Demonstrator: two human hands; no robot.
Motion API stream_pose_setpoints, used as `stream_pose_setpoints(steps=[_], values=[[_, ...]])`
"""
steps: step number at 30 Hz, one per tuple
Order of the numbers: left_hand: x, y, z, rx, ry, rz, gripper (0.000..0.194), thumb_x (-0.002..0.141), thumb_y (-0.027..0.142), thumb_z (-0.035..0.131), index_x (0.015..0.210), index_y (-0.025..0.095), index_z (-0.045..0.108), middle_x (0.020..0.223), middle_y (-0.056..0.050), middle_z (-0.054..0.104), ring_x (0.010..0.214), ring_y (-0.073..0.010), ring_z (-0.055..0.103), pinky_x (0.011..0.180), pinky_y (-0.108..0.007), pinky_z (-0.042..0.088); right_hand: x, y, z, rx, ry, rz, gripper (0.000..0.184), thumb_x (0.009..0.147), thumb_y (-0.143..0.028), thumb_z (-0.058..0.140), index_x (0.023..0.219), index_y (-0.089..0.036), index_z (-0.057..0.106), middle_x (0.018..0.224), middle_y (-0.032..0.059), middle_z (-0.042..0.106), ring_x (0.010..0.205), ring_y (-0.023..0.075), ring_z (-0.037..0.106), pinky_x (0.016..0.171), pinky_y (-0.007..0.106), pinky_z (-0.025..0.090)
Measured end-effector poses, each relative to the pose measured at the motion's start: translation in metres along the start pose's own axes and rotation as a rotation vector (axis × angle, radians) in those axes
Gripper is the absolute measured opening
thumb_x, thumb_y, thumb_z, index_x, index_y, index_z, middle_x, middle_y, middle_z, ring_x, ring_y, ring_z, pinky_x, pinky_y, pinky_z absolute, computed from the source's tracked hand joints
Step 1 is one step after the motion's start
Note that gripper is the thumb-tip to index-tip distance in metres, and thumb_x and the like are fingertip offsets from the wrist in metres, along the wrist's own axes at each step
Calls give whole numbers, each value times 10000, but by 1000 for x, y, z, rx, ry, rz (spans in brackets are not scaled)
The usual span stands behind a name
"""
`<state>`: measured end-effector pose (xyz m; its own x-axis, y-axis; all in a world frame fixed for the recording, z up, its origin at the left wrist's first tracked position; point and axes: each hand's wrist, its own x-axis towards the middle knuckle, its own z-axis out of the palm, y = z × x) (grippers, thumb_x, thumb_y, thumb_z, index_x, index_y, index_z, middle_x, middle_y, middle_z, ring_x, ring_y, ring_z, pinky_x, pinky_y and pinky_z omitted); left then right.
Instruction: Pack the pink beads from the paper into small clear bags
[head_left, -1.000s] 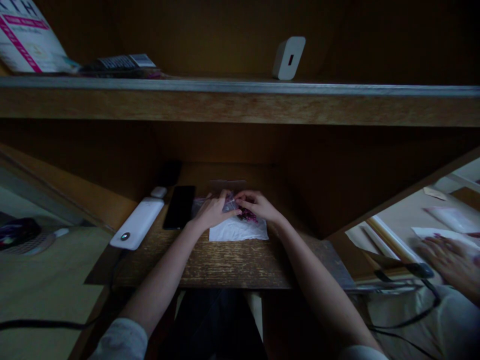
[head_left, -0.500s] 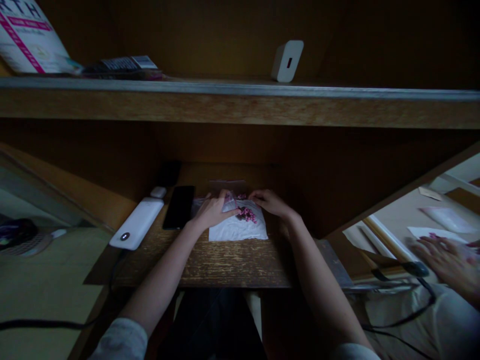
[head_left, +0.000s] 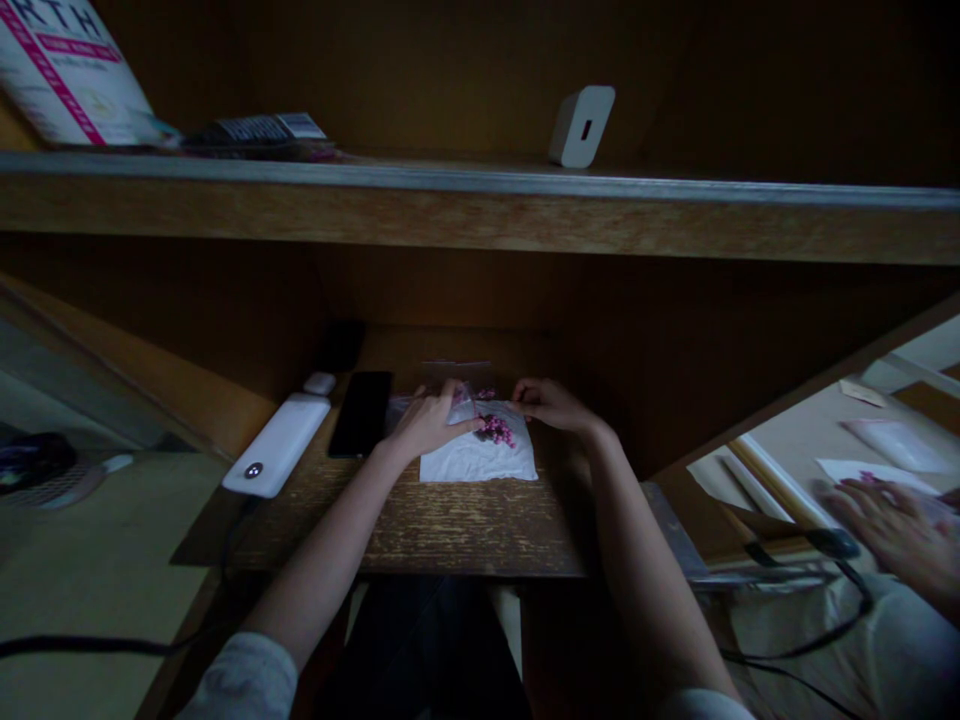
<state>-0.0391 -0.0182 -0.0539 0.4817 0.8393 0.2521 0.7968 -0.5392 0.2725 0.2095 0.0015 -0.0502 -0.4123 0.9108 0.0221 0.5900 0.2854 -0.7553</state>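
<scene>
The left hand (head_left: 431, 422) lies palm-down near the middle of the table, its fingers over a clear plastic bag (head_left: 459, 402). It looks pressed flat rather than clenched, though whether the fingertips pinch the film is too dark to tell. The right hand (head_left: 551, 405) rests loosely with its fingers slightly curled, holding nothing visible, its fingertips just beside the cluster of small pink beads (head_left: 493, 431).

The bag and beads sit on a white paper sheet (head_left: 480, 458) toward the table's back edge. The beads lie at the sheet's upper part, and it is hard to tell whether they are inside the bag or just beside it. A few more pink specks show near the left hand's fingertips.

The thin film should be very light, soft and slippery, and it is likely to crease under the fingers. It would be best taken by its flat upper edge, away from the beads. The beads look small, light and quick to roll, so pinching them singly or tilting the sheet gently seems safest.

To the left lie a black smartphone (head_left: 361, 414) and a white power bank (head_left: 276, 445). At the far right, a co-worker's hand (head_left: 889, 535) spreads over another white sheet (head_left: 874, 475).
</scene>
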Motion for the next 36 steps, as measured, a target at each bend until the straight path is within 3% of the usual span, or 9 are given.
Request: stream_pose_setpoints(steps=[3,6,13,18,27,36], values=[[-1,0,-1,18,-7,-13,702,777,685,380,1231,150,390,1079,-149,610,973,-304,592,814,-431,448,1,2,1,54,-21,10,252,721,-105,474,944,-147,584,788,43,633,658,114,553,579,211,398],[0,1,-1,26,-11,-1,694,785,679,372,1230,146,394,1072,-141,611,970,-299,594,832,-435,440,4,5,3,27,-48,-14,305,676,-53,458,916,-151,618,891,57,648,730,117,569,644,219,417],[-1,1,-2,12,-13,-6,690,787,673,375,1237,150,387,1066,-138,613,969,-290,592,842,-430,433,7,9,7,-51,-151,-38,168,694,-221,595,820,-151,683,740,25,662,665,136,571,618,240,411],[-1,2,-2,-13,-9,-10,673,777,678,389,1219,172,394,1072,-127,615,985,-295,583,850,-442,424,9,9,11,-20,-203,-59,161,704,-232,601,806,-154,698,731,23,670,661,130,569,613,235,404],[0,4,-3,21,-17,-5,661,791,650,403,1225,152,381,1066,-134,621,971,-283,600,882,-436,406,8,7,10,-3,-185,-66,156,727,-255,600,798,-140,676,716,23,653,634,121,559,605,235,406],[1,2,1,10,-14,19,661,788,666,388,1206,154,391,1032,-130,633,951,-283,609,854,-437,418,6,-11,10,248,-82,-141,218,746,-341,618,843,-146,623,825,44,632,757,141,569,720,269,440]])
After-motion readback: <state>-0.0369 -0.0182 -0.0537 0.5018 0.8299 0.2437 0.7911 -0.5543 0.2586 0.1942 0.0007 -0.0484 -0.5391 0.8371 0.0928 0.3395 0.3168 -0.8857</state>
